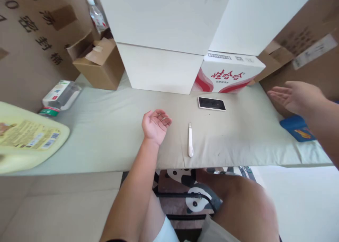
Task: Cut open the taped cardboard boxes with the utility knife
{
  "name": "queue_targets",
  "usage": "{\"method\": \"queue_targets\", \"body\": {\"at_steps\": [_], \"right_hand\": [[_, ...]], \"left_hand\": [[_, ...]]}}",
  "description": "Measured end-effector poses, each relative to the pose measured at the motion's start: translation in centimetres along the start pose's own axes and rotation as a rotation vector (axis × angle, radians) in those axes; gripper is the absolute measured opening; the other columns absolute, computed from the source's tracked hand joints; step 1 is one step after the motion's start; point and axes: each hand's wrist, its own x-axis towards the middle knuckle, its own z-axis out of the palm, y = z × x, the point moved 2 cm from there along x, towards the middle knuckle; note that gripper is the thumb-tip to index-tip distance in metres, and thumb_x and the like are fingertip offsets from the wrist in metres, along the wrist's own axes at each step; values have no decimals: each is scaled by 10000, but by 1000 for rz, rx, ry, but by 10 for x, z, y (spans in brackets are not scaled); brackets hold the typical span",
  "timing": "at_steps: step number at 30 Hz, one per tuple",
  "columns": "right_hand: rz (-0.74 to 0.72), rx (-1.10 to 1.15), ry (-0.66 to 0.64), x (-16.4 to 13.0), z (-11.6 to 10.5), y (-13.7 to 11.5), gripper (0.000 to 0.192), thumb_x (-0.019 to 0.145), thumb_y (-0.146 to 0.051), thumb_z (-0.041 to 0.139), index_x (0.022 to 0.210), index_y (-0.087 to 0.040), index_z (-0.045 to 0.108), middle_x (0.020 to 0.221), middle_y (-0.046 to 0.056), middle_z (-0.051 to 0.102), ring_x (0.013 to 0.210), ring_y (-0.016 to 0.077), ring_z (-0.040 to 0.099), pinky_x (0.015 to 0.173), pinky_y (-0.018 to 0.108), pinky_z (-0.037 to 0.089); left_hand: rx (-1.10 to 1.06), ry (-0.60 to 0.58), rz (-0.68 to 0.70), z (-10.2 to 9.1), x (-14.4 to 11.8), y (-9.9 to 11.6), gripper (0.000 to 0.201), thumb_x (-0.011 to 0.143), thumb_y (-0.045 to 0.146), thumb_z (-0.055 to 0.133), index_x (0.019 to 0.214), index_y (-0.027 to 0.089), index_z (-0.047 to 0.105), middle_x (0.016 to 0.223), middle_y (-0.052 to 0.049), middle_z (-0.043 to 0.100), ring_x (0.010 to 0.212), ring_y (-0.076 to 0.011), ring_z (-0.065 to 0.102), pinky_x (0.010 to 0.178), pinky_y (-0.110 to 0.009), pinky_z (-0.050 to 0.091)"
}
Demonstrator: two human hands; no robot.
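White-handled tool [190, 141]: on the cloth-covered table [106, 136], right of the left hand; its small tip is hard to make out.
Left hand [155, 127]: palm up, fingers loosely curled, gripping nothing.
Right hand [299, 96]: spread and empty, near a blue item [296, 128] partly hidden by the forearm.
Phone [212, 103]: flat, beyond the tool.
Far side: blocked by white boxes [161, 71] and a red-and-white carton [229, 74].
Left side: open cardboard box [106, 71], green-capped container [62, 95], yellow jug [29, 139] cut off by the edge.
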Motion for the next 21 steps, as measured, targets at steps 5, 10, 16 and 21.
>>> {"method": "queue_targets", "body": {"at_steps": [5,10,16,21], "right_hand": [[330,283,-335,-54,89,-59,61,877,-141,605,828,-177,597,892,166,714,754,179,733,783,362,588],[-68,-25,-682,-112,198,-144,31,887,-190,574,883,-183,603,892,142,716,755,209,712,732,410,590],[-715,-167,-855,-177,345,-268,253,801,-212,673,1050,-177,698,1152,133,713,859,236,677,965,529,524],[-1098,-396,-745,-229,411,-360,553,928,-240,556,1461,-106,499,1512,219,494,1196,329,630,1015,534,456]], "left_hand": [[-65,2,16,-7,-2,16,326,844,440,483,704,197,650,624,-26,608,538,-155,593,642,-318,507],[-265,6,6,-22,-10,38,344,856,357,431,670,171,652,600,-37,586,506,-130,551,610,-286,473],[-430,31,117,-46,-21,76,347,862,338,430,665,154,650,588,-36,564,510,-125,540,609,-273,454],[-400,-23,175,-57,-27,99,288,833,280,427,685,157,642,594,-28,568,509,-136,544,618,-291,441]]}}
